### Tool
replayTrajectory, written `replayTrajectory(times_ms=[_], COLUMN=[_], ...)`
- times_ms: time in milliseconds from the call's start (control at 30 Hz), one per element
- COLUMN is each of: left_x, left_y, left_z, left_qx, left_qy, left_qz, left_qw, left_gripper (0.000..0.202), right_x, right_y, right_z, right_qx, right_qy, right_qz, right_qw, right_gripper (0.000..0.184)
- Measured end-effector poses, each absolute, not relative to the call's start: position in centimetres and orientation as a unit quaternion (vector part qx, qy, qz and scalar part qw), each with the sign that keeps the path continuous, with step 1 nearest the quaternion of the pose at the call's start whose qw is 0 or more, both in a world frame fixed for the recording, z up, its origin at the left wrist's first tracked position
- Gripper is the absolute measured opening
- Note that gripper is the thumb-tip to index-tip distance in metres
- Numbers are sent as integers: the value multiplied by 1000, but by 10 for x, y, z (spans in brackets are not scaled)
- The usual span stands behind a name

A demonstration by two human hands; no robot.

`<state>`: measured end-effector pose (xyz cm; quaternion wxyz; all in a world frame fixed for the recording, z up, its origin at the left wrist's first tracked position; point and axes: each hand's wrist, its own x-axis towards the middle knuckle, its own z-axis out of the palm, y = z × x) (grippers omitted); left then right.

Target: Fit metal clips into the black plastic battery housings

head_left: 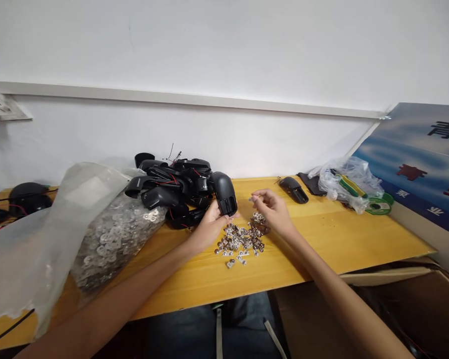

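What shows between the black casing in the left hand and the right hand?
The head view shows bare yellow tabletop between the black casing, held by the left hand, and the right hand; the heap of metal parts lies nearer the person.

Blue board (426,154) at 3 o'clock: dark character "青" (446,129) toward its 1 o'clock; white character "业" (435,212) toward its 5 o'clock. Red characters (411,172): not legible. Black housings (157,198), 9 o'clock of centre: pale lettering on some, too small to read.
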<state>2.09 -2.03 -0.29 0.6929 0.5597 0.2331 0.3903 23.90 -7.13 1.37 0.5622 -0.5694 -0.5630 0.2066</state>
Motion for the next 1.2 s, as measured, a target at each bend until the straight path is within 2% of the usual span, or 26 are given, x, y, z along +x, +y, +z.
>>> replayTrajectory(times_ms=[167,300,500,933,1033,1200], left_x=[23,24,27,30,30,28], left_y=[-19,-18,-20,-24,-23,-23], left_z=[-7,-10,-14,-13,-15,-16], left_qx=[587,596,601,599,596,600], left_qy=[204,185,182,193,208,205], left_qz=[405,408,422,435,451,441], left_qw=[671,667,653,643,630,635], left_gripper=[48,49,50,61,58,57], right_x=[194,190,192,182,185,196], right_y=[-77,-79,-77,-75,-77,-81], right_z=[10,5,1,-6,-4,1], right_qx=[-491,-474,-490,-499,-511,-563], right_qy=[-509,-484,-503,-495,-547,-639], right_qz=[425,473,449,415,360,180], right_qw=[565,564,552,577,557,492], right_gripper=[37,40,35,44,32,17])
